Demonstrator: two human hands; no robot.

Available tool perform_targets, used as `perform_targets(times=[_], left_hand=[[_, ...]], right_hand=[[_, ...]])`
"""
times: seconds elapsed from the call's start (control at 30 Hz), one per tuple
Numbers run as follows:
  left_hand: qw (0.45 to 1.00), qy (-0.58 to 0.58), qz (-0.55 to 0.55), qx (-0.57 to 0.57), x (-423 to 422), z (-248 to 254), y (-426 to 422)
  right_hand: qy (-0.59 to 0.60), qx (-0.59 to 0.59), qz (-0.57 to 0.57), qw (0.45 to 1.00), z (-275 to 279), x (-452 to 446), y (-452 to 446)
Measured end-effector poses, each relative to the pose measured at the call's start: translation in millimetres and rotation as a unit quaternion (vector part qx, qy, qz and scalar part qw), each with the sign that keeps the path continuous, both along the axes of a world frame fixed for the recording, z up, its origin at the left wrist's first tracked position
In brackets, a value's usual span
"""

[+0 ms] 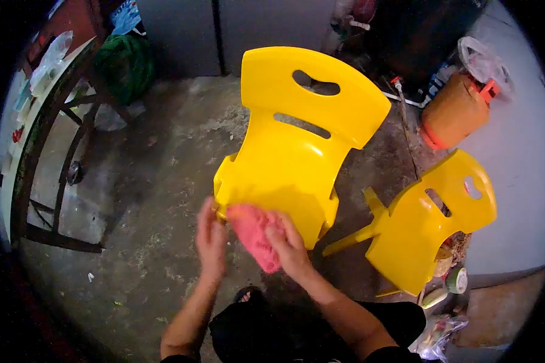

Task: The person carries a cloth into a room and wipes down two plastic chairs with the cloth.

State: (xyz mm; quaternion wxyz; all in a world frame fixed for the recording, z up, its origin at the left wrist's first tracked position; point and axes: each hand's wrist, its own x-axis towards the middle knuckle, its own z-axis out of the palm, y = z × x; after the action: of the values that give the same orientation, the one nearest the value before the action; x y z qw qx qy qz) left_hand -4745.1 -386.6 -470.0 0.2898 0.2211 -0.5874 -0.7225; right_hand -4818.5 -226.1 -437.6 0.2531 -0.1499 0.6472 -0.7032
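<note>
A yellow plastic chair point(290, 157) stands in front of me, its seat towards me and its backrest at the far side. My right hand point(289, 247) is closed on a pink cloth point(255, 237), which lies over the front edge of the seat and hangs below it. Beside the cloth, my left hand point(212, 239) is at the seat's front left corner, slightly blurred. Its fingers point up, and whether they grip the chair's edge is unclear.
A second yellow chair point(413, 233) is at the right. Behind it stands an orange gas cylinder point(457, 112) with a plastic bag on top. A table point(48, 115) is at the left, near a green bag point(124, 66). Several small items lie at the lower right.
</note>
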Motion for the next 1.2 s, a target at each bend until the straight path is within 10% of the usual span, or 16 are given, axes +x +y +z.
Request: perform_targets(times=[0.1,0.2,0.3,0.43,0.63,0.9,1.2], left_hand=[[0.985,0.021,-0.067,-0.158,-3.8,29.6,45.2],[0.997,0.008,-0.051,0.059,-26.8,2.9,10.7],[0.918,-0.062,0.052,-0.388,-69.7,27.3,-10.3],[0.807,-0.07,-0.155,-0.565,-145.2,-17.1,17.4],[0.721,-0.089,-0.187,-0.661,-217.9,-29.8,-39.5],[0.719,-0.22,-0.09,-0.653,-99.6,0.1,-46.8],[0.856,-0.313,-0.104,-0.398,107.6,-48.6,-23.8]], right_hand=[[0.073,-0.057,0.06,0.994,2.1,-1.4,-17.7],[0.154,0.209,0.206,0.944,52.0,-47.4,-4.6],[0.321,0.393,0.09,0.857,10.0,-87.6,2.5],[0.456,0.609,0.075,0.645,-53.9,-102.7,-3.3],[0.461,0.525,0.021,0.715,-59.3,-104.3,-1.2],[0.462,0.516,-0.004,0.721,-56.6,-98.9,-2.2],[0.504,0.456,0.076,0.729,-55.1,-88.3,4.6]])
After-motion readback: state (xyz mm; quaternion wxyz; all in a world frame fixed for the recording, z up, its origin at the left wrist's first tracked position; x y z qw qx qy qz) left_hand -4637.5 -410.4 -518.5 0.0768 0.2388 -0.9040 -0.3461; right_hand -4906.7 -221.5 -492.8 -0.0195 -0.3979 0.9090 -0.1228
